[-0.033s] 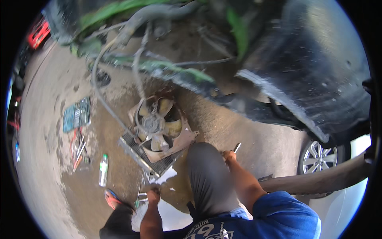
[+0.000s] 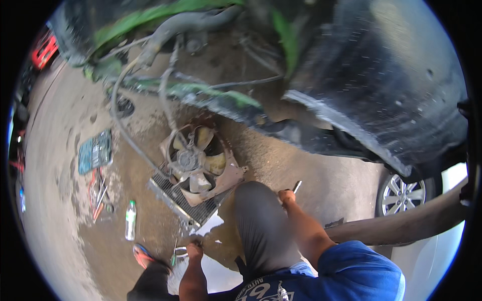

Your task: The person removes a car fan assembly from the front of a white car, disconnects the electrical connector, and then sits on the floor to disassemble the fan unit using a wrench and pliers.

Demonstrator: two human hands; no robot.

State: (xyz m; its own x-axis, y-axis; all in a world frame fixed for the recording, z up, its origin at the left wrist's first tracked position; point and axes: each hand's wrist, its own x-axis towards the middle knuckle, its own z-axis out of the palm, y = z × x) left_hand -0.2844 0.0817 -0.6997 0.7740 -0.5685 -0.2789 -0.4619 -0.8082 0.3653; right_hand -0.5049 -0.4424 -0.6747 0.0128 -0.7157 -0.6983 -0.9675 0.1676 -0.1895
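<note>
My right hand point(image 2: 287, 195), beside my raised knee, is closed round a slim silver metal tool point(image 2: 297, 187); its exact kind is not clear. Low in front of me, over the wet ground, my left hand point(image 2: 194, 250) has its fingers curled in. Whatever they hold, if anything, cannot be made out. A green-handled screwdriver point(image 2: 173, 257) lies just left of that hand. Beyond it a radiator point(image 2: 186, 205) rests on the ground with a dusty fan and shroud point(image 2: 190, 159) on top. Two hoses point(image 2: 124, 120) run from a vehicle's front down to this assembly.
The vehicle's torn-down front point(image 2: 241, 108) overhangs the far side. A plastic bottle point(image 2: 130, 220), loose hand tools point(image 2: 99, 195) and a teal tool case point(image 2: 95, 151) lie at left. At right are a bumper-like bar point(image 2: 401, 228) and a car wheel point(image 2: 403, 195).
The view has shifted slightly, so the vehicle front and hoses appear a little further left. Both hands keep nearly the same place and grip.
</note>
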